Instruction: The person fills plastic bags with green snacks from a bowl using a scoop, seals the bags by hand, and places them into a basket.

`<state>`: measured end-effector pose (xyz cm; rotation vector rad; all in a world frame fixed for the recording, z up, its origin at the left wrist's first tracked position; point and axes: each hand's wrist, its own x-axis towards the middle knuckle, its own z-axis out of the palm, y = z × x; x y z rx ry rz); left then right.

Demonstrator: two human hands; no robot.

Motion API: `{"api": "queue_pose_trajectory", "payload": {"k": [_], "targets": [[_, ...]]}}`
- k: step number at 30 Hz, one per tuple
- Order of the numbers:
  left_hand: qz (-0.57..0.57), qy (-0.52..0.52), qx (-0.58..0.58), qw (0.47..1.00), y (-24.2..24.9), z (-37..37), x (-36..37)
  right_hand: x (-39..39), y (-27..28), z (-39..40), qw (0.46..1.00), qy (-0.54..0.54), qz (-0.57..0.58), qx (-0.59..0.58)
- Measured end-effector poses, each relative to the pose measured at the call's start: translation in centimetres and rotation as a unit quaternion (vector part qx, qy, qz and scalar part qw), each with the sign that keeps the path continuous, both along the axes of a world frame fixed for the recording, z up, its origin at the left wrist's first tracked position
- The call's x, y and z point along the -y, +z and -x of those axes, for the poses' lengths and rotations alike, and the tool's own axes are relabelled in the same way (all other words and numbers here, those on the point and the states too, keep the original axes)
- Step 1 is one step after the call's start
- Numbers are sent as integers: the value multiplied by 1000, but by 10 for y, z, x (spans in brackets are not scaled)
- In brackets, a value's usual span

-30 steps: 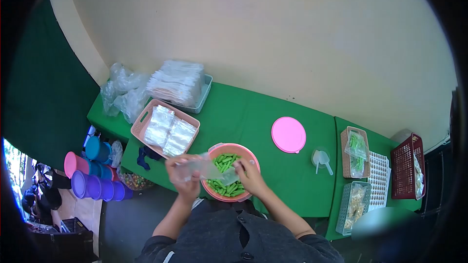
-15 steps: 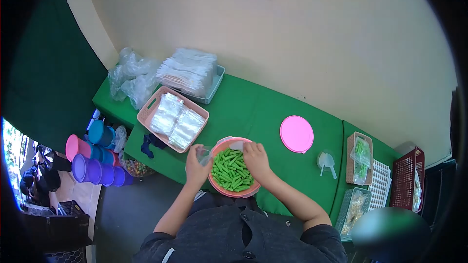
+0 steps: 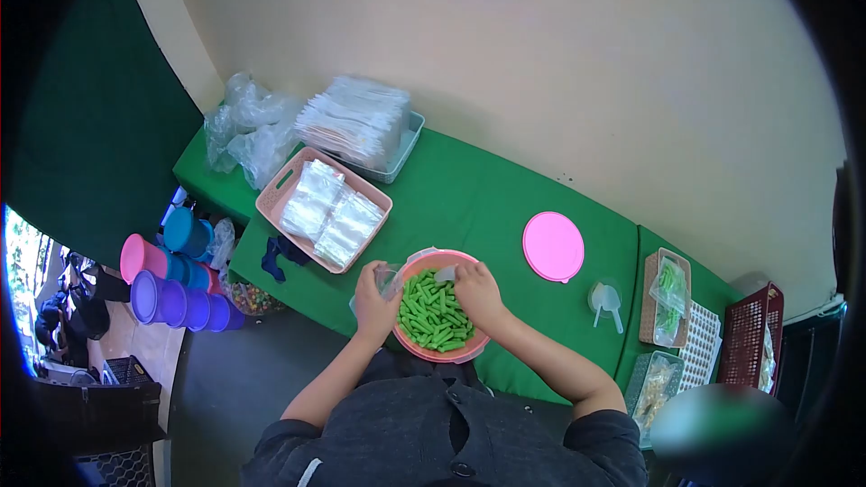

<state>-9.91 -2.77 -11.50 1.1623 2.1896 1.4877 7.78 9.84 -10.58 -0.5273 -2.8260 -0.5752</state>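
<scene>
A round pink tub point(image 3: 424, 261) full of short green stick-shaped pieces point(image 3: 435, 314) stands at the table's near edge, in front of my body. My left hand point(image 3: 373, 302) is at its left rim, fingers closed around a clear plastic bag point(image 3: 389, 280). Over the upper right of the tub, my right hand point(image 3: 478, 293) grips a small whitish scoop point(image 3: 446, 274). The scoop's pale end points left, above the green pieces; its handle is hidden in my fingers. I cannot make out whether the bag holds anything.
A peach basket point(image 3: 379, 202) holds stacked clear bags; behind it a blue tray point(image 3: 414, 133) carries a white stack. A pink lid point(image 3: 553, 246) and a white scoop in a container point(image 3: 606, 298) lie rightward. Baskets of packed bags point(image 3: 646, 320) stand far right.
My view has shifted slightly. Both hands remain at the tub, with the bag in my left and the scoop in my right; the scoop has moved slightly over the green pieces.
</scene>
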Motion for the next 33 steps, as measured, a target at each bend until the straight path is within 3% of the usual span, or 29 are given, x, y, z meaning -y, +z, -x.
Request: {"api": "queue_pose_trajectory", "payload": {"k": [2, 5, 9, 12, 14, 17, 23, 29, 33], "targets": [[-1, -2, -11, 1000, 0, 2, -3, -5, 16, -2, 986, -69, 150, 33], [-9, -14, -16, 1000, -2, 2, -3, 1, 28, -9, 979, -70, 150, 119], [-1, -11, 18, 1000, -4, 0, -2, 2, 0, -19, 988, -75, 112, 80], [5, -15, 6, 1000, 0, 0, -2, 7, -1, -26, 981, -91, 162, 59], [5, -25, 3, 1000, 3, 1, -3, 14, 9, -29, 955, -90, 237, 151], [11, -31, -11, 999, 4, 0, -4, 23, -1, -29, 973, -74, 206, 73], [2, -29, -21, 999, -1, 0, -4, 17, 11, -33, 932, -70, 337, 111], [13, -30, 8, 999, 1, -1, -4, 24, -17, -36, 914, -78, 393, 67], [5, -29, -11, 1000, 0, -1, -4, 17, -13, -38, 896, -75, 423, 114]]}}
